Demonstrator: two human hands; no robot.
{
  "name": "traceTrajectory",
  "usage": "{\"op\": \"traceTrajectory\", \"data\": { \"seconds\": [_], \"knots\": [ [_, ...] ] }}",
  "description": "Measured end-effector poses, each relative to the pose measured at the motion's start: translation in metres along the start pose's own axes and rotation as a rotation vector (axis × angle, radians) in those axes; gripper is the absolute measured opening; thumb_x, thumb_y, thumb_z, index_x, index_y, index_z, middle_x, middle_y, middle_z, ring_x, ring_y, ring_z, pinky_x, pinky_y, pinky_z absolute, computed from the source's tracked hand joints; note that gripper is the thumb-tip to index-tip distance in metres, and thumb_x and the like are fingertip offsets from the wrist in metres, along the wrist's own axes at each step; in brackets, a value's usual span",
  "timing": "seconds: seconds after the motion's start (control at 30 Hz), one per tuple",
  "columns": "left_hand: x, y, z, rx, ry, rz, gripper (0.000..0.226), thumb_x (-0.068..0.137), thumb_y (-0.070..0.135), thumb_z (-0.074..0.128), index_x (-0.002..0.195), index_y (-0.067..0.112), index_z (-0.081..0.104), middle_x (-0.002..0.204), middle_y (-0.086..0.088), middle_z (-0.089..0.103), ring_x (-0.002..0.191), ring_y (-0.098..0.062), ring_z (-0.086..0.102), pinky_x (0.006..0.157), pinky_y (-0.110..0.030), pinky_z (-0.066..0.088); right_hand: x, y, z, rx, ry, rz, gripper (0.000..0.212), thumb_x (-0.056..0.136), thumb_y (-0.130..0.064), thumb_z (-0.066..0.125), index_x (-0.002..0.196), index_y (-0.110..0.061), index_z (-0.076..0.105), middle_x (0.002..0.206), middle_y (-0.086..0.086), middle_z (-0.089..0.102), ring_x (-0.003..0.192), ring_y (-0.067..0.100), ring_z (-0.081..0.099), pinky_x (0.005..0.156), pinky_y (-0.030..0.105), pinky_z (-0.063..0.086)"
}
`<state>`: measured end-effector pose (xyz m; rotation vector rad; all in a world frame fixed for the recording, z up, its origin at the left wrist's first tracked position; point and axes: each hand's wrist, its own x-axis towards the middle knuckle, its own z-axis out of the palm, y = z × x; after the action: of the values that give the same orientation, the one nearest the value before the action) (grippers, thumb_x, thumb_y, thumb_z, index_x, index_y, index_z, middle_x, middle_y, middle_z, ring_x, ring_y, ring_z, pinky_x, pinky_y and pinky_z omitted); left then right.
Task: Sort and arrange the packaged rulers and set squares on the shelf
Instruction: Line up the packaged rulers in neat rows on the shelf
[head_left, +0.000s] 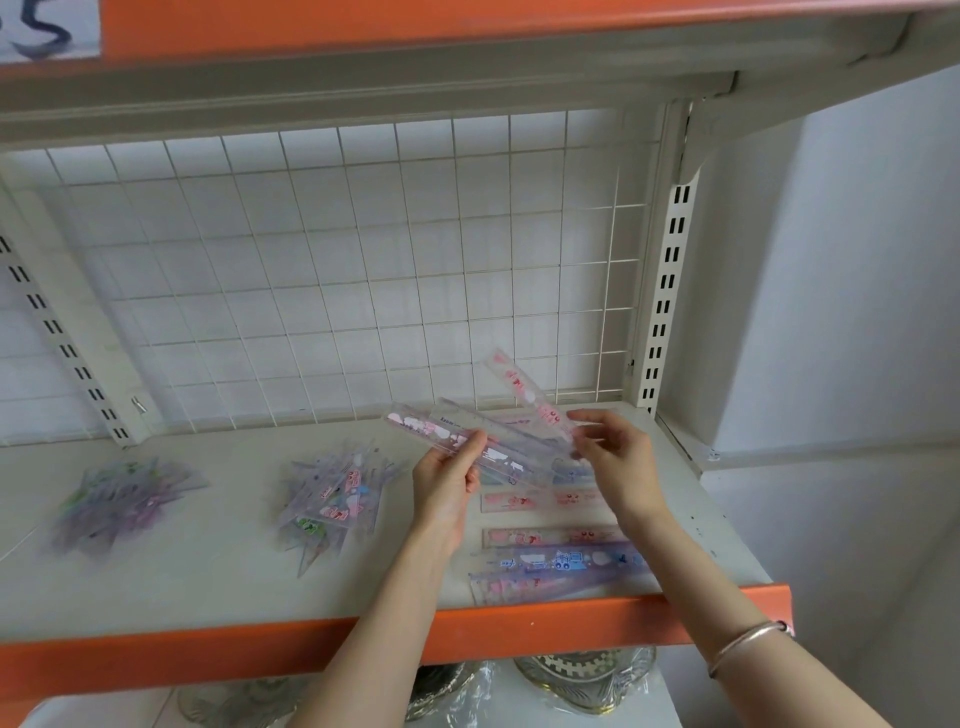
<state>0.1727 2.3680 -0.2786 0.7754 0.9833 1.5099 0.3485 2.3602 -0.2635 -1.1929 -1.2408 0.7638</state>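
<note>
clear pink-printed rulers (470, 446) fanned in air; flat rulers (550, 535) lie right; 2 jumbled piles (332, 499) left.

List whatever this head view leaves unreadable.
All in the head view.
Left pile: blurred, pieces indistinguishable.
Rulers fanned in the left hand: overlapping, count unclear.
Lower-shelf items: mostly hidden by the orange shelf edge.
Paper label: cut off by the top-left frame corner.

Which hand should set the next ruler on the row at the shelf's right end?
Probably right hand: it pinches one pink ruler just above that row; left hand grips the bundle.
</note>
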Motion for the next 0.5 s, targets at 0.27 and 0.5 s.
{"op": "traceTrajectory", "data": {
  "seconds": [0.27, 0.5],
  "knots": [
    [0.007, 0.0, -0.006, -0.099, 0.235, 0.095, 0.01, 0.084, 0.009, 0.07, 0.077, 0.01, 0.063, 0.074, -0.002, 0.07, 0.045, -0.002, 0.038, 0.042, -0.013, 0.03, 0.037, -0.011, -0.007, -0.164, -0.08, 0.166, 0.02, 0.087, 0.0, 0.055, 0.094, -0.015, 0.067, 0.085, 0.01, 0.066, 0.064, 0.02, 0.053, 0.063, 0.024, 0.045],
    [0.006, 0.005, -0.006, -0.202, 0.234, 0.137, 0.006, 0.085, 0.008, 0.069, 0.082, 0.009, 0.065, 0.076, 0.0, 0.07, 0.047, -0.001, 0.04, 0.044, -0.011, 0.032, 0.026, -0.003, -0.025, -0.276, -0.139, 0.204, 0.023, 0.072, -0.016, 0.081, 0.092, -0.016, 0.07, 0.079, 0.002, 0.065, 0.072, 0.016, 0.057, 0.063, 0.022, 0.044]
  ]
}}
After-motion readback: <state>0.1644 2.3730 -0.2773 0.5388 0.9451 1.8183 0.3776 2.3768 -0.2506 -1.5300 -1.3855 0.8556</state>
